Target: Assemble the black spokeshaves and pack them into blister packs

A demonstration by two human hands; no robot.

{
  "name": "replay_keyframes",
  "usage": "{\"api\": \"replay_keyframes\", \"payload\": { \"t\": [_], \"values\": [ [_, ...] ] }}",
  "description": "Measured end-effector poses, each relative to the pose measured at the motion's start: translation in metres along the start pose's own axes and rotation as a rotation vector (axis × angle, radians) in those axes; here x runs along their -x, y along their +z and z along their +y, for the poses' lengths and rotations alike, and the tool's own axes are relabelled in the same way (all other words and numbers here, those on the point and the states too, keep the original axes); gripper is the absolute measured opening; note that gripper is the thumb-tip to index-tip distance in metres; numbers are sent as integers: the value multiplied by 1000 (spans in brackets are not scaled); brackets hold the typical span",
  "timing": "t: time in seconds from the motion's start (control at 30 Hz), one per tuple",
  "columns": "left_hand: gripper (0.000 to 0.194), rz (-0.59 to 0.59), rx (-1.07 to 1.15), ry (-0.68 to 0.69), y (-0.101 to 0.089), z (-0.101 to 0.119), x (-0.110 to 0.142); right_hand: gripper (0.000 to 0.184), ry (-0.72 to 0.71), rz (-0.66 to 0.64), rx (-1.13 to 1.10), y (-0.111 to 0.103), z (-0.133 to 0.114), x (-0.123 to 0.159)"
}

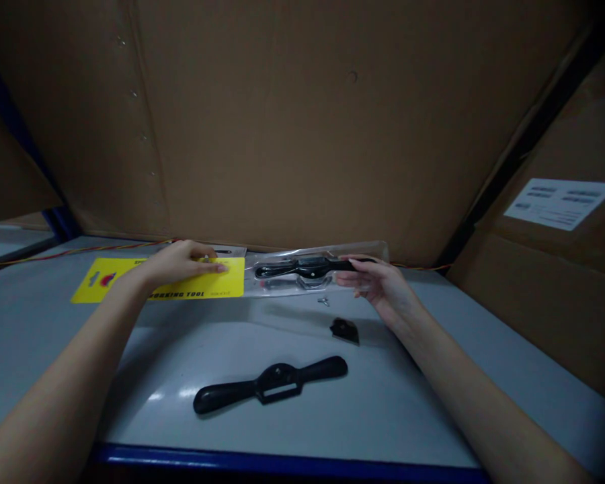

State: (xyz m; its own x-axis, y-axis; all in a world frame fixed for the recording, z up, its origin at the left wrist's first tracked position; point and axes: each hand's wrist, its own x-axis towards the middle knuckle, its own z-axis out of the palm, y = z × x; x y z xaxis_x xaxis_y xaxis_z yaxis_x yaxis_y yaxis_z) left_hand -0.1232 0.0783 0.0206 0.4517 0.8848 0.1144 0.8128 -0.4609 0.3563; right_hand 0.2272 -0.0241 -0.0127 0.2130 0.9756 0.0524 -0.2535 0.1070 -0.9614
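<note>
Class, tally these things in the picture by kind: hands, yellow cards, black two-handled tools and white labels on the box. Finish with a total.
Hands: 2 (left hand, right hand)
Yellow card: 1
Black two-handled tools: 2 (loose tool on the tabletop, second tool at the clear pack)
White label: 1
Total: 6

Yellow card (216, 284) in left hand (179, 261)

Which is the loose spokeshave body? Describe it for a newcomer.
Start from the grey tabletop and its blue front edge. Near that edge lies a black, two-handled spokeshave body with an open central slot. Unlike the black lookalike against clear packaging at the right hand, it lies bare, untouched.
</note>
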Motion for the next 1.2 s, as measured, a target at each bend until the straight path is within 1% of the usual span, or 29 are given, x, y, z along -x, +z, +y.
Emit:
{"api": "replay_keyframes", "payload": {
  "t": [0.3,0.43,0.57,0.63,0.7,0.8,1.0,1.07,1.2],
  "values": [
    [47,-10,-35,19,6,4,-2,26,5,-17,36,3,0,1],
    [49,-9,9,19,6,4,-1,28,-21,-27,34,1,1,0],
    [48,-61,46,18,6,4,-1,31,-36,-51,30,2,-1,2],
    [47,-66,55,10,6,4,-1,32,-50,-74,42,3,-2,3],
    [47,-45,70,1,6,4,-1,33,-52,-89,59,3,-4,4],
    [49,18,104,-6,4,4,0,32,-39,-96,72,2,-5,4],
    [49,126,141,17,1,6,2,32,-41,-110,46,-5,-4,0],
    [47,127,167,11,2,10,2,32,-44,-106,38,-5,-4,1],
    [45,50,264,42,8,23,3,34,-31,-137,57,2,-3,4]
  ]
}}
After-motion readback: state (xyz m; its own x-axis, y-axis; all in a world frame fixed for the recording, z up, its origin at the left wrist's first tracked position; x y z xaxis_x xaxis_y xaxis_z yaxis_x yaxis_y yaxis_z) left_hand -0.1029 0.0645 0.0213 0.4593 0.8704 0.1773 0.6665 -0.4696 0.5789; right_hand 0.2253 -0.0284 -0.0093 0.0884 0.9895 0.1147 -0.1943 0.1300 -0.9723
